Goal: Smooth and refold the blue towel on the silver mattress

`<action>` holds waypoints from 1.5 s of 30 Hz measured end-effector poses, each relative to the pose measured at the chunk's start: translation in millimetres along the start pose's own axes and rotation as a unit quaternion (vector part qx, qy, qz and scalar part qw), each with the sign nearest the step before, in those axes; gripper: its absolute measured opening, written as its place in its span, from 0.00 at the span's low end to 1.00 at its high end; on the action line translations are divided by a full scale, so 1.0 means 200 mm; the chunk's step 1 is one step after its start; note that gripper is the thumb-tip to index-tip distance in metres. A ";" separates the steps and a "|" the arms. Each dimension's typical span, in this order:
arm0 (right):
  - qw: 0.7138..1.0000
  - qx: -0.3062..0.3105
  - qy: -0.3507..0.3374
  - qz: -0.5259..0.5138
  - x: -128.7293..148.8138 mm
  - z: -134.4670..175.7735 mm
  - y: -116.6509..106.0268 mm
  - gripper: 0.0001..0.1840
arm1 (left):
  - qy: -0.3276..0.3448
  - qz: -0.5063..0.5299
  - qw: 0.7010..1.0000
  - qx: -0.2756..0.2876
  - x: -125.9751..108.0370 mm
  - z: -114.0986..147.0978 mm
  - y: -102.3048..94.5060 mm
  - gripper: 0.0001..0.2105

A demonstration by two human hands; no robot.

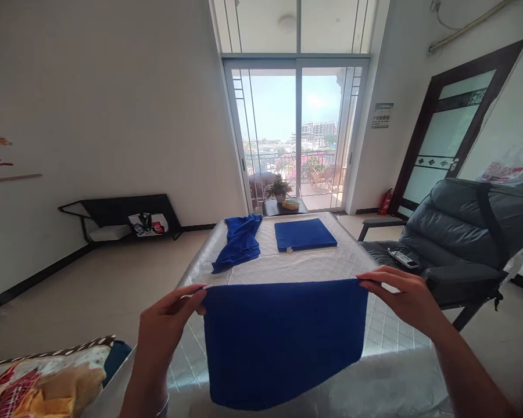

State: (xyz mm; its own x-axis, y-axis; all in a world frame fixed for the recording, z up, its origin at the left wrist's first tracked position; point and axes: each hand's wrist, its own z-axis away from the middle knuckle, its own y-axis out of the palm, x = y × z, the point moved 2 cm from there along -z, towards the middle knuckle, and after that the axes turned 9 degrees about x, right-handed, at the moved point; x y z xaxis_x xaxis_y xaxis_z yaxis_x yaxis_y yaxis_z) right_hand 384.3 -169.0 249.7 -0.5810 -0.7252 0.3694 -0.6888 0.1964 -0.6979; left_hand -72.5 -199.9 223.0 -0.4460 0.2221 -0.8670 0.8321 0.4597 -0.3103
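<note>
A blue cloth [285,342] hangs stretched between my two hands, its top edge nearly level above the near part of the bed. My left hand [168,322] pinches its upper left corner, where a small white tag shows at the fingertips. At the upper right corner, my right hand [403,299] is closed on the same cloth. Beyond it, a folded stack of blue cloth [305,234] lies flat with a white label at its front edge. To the left of that, a crumpled blue cloth [240,241] lies loosely near the bed's edge.
The bed has a white quilted mattress [261,268]. A dark reclining chair [470,232] with a power strip [403,258] stands at the right. Printed bedding [61,377] is at lower left. Behind the bed, a small table [268,208] holds a potted plant [280,188].
</note>
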 end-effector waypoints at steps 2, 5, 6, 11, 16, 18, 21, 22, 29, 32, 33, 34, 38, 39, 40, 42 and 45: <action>0.999 0.039 0.015 0.007 -0.05 -0.07 0.02 0.13 | 0.002 0.007 0.999 0.036 0.04 -0.12 0.05 0.20; 0.997 0.069 0.026 0.029 -0.17 -0.21 0.08 0.16 | 0.033 0.007 0.998 0.046 0.05 -0.30 0.15 0.19; 0.996 0.073 0.028 0.037 -0.21 -0.26 0.10 0.17 | 0.040 0.007 0.998 0.044 0.05 -0.35 0.19 0.18; 0.997 0.002 0.010 0.074 -0.31 -0.49 0.09 0.19 | 0.044 0.051 0.998 0.005 -0.05 -0.52 0.30 0.20; 0.996 -0.052 -0.005 0.069 -0.29 -0.40 0.12 0.15 | 0.062 0.136 0.988 -0.040 0.05 -0.40 0.29 0.21; 0.999 -0.018 0.003 0.040 -0.33 -0.25 0.24 0.15 | 0.038 0.137 0.990 -0.022 0.21 -0.28 0.31 0.20; 0.997 0.058 0.057 0.008 -0.43 0.03 0.51 0.15 | -0.076 0.086 0.991 0.065 0.51 -0.07 0.40 0.22; 0.992 0.089 0.084 0.004 -0.47 0.12 0.60 0.15 | -0.124 0.046 0.985 0.107 0.60 -0.01 0.43 0.23; 0.969 0.172 0.178 0.003 -0.57 0.44 0.88 0.14 | -0.217 -0.014 0.955 0.200 0.89 0.19 0.53 0.24; 0.969 0.170 0.178 0.003 -0.54 0.45 0.86 0.14 | -0.203 -0.014 0.958 0.200 0.91 0.19 0.51 0.23; 0.970 0.171 0.175 0.006 -0.53 0.45 0.85 0.13 | -0.201 -0.014 0.960 0.196 0.91 0.19 0.51 0.23; 0.970 0.171 0.172 0.010 -0.52 0.45 0.85 0.13 | -0.201 -0.012 0.961 0.191 0.91 0.19 0.51 0.23; 0.971 0.171 0.167 0.027 -0.49 0.46 0.86 0.14 | -0.205 -0.022 0.963 0.173 0.91 0.21 0.52 0.22; 0.970 0.171 0.167 0.032 -0.49 0.46 0.86 0.14 | -0.206 -0.032 0.963 0.171 0.91 0.22 0.53 0.22; 0.970 0.171 0.168 0.035 -0.49 0.46 0.87 0.14 | -0.208 -0.041 0.962 0.170 0.91 0.22 0.53 0.21; 0.970 0.172 0.169 0.040 -0.49 0.46 0.87 0.14 | -0.207 -0.059 0.961 0.172 0.89 0.23 0.53 0.19; 0.970 0.172 0.166 0.038 -0.50 0.47 0.86 0.15 | -0.202 -0.094 0.960 0.171 0.87 0.23 0.53 0.15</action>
State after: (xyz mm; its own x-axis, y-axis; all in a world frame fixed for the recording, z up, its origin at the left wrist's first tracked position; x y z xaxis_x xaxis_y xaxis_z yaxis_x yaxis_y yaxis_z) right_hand 363.7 -124.4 34.9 -0.7716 -0.4536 0.4460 -0.4862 -0.0315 -0.8733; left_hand -46.8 -151.3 20.9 -0.4916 -0.2204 -0.8424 0.8400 0.1348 -0.5255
